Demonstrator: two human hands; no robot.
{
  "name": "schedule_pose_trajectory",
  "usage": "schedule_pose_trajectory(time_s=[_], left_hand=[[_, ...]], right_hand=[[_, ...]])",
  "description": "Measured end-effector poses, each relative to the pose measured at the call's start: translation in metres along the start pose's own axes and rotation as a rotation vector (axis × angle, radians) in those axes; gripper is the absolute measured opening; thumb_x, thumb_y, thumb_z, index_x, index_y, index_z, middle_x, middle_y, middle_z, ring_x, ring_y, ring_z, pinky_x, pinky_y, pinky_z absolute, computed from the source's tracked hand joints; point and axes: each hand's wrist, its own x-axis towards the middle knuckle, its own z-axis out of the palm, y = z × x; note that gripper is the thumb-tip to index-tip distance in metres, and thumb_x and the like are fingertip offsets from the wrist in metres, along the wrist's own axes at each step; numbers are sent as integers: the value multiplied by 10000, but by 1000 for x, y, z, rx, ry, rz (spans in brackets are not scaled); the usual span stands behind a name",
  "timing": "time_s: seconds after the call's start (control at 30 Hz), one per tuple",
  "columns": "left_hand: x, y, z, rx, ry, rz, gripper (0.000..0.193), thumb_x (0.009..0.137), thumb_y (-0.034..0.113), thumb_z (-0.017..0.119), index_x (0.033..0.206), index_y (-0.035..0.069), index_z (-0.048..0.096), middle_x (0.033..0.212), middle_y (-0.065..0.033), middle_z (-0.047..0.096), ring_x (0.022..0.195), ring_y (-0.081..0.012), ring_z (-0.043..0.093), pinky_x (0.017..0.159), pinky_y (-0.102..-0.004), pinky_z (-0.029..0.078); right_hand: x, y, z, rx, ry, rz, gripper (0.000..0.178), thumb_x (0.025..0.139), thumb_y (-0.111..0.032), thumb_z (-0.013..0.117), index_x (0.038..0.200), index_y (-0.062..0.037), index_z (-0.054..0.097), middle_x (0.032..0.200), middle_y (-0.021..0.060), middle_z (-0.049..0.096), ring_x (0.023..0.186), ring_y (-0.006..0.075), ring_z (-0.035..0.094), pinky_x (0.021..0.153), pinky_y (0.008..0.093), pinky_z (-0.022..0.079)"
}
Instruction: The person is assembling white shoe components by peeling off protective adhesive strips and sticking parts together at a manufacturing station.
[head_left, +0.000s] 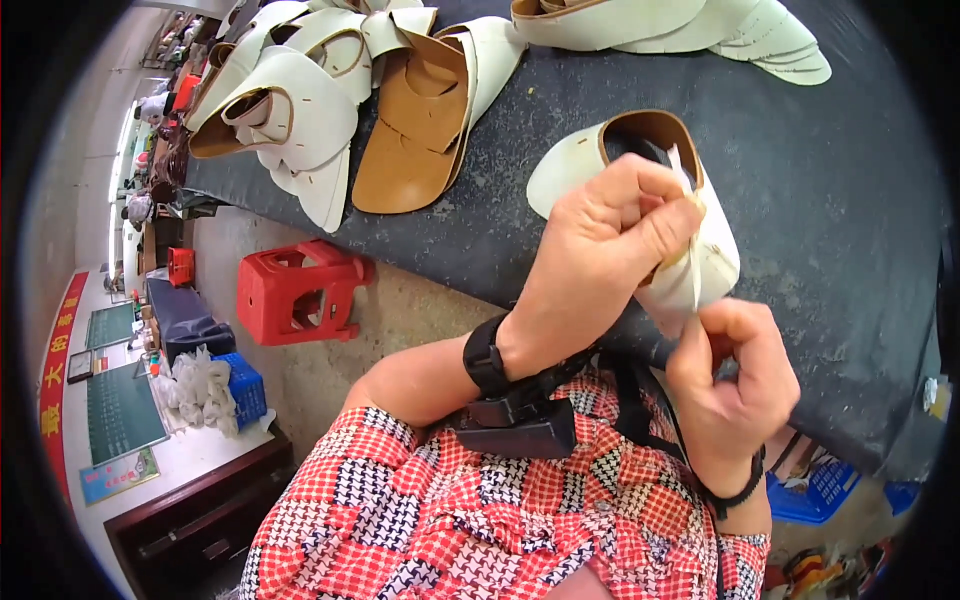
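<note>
A white leather shoe upper (566,172) with a tan lining stands on the dark table, its opening facing up. Along its right side runs a thin pale strip (697,262), pulled taut between my two hands. Thumb and forefinger of my left hand (615,225) pinch the strip close to the upper's rim, and this hand covers part of the upper. Lower down, by the near end of the upper, my right hand (735,375) is closed in a pinch on the other end of the strip. Both wrists carry black bands.
Piled white uppers (310,120) lie at the table's far left, beside stacked tan-lined pieces (415,130). More white pieces (640,25) lie along the far edge. A red plastic stool (300,290) stands left of the table. Blue baskets (815,495) sit below the table at right.
</note>
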Motion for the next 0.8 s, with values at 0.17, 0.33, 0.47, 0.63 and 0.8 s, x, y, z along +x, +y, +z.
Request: schedule_pose_trajectory(time_s=[0.17, 0.33, 0.47, 0.63, 0.8], left_hand=[[-5, -2, 4, 77, -25, 33, 45, 866, 103, 569, 872, 61, 554, 635, 51, 487, 522, 15, 394, 424, -149, 285], [-8, 2, 7, 136, -48, 92, 54, 846, 86, 591, 886, 51, 582, 694, 36, 524, 609, -8, 471, 503, -162, 374], [-7, -3, -8, 390, -184, 356, 145, 782, -37, 615, 918, 14, 599, 868, -73, 607, 710, -106, 574, 610, -189, 448], [-16, -1, -7, 534, -77, 374, 100, 783, -11, 625, 882, -8, 609, 868, -123, 626, 766, -147, 613, 631, -228, 487], [-18, -2, -10, 690, -86, 557, 87, 807, 53, 624, 875, 1, 610, 845, -144, 647, 720, -158, 626, 625, -239, 490]], right_hand=[[17, -4, -25, 321, -94, 260, 133, 707, 93, 589, 794, 5, 542, 815, 66, 634, 627, 65, 592, 556, 196, 479], [47, 17, -36, 801, -251, 663, 74, 844, -1, 468, 857, 47, 522, 804, 116, 616, 636, 111, 599, 591, 217, 503], [44, 34, -27, 1131, -324, 758, 108, 862, -55, 488, 866, 47, 522, 783, 119, 616, 647, 132, 610, 615, 227, 514], [42, 40, -24, 1137, -400, 686, 57, 851, -8, 488, 871, 43, 503, 783, 122, 611, 647, 124, 603, 597, 225, 508], [49, 30, -30, 1089, -354, 602, 111, 822, 60, 502, 926, 33, 476, 780, 111, 605, 639, 116, 593, 560, 212, 493]])
